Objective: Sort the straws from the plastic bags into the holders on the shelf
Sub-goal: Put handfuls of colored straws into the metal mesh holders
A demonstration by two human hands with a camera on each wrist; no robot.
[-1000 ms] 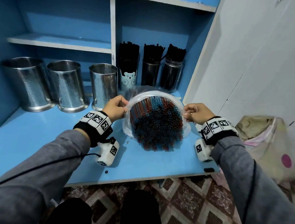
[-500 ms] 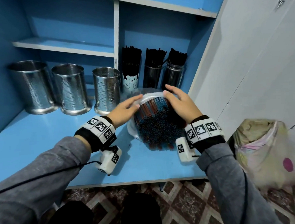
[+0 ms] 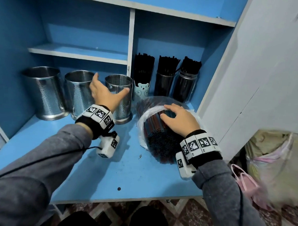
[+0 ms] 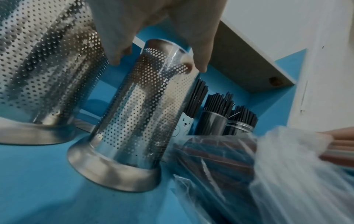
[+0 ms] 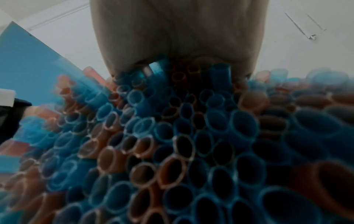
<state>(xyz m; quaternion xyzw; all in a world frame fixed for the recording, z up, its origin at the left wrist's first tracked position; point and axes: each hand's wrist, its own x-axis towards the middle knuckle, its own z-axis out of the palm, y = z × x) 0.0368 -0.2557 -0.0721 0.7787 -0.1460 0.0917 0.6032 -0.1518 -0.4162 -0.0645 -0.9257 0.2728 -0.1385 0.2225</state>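
The blue shelf (image 3: 108,171), smooth and matte, carried everything. Three perforated steel holders stood along its back, cylinders with flared bases: the left holder (image 3: 43,91), the middle holder (image 3: 77,92) and the right holder (image 3: 119,101), all showing bare insides. Beside them stood a pale bear-print cup (image 3: 141,90) and two dark jars (image 3: 176,86) packed with black straws (image 3: 170,66). A crinkled clear plastic bag (image 3: 142,122) lay on its side just right of the right holder, stuffed with blue and red-brown straws (image 3: 160,144), round open ends facing out. The right hand (image 3: 178,121) lay flat on those ends, fingers (image 5: 172,37) straight, gripping nothing. The left hand (image 3: 103,93) was spread wide at the right holder's rim, thumb near the rim, holding nothing.
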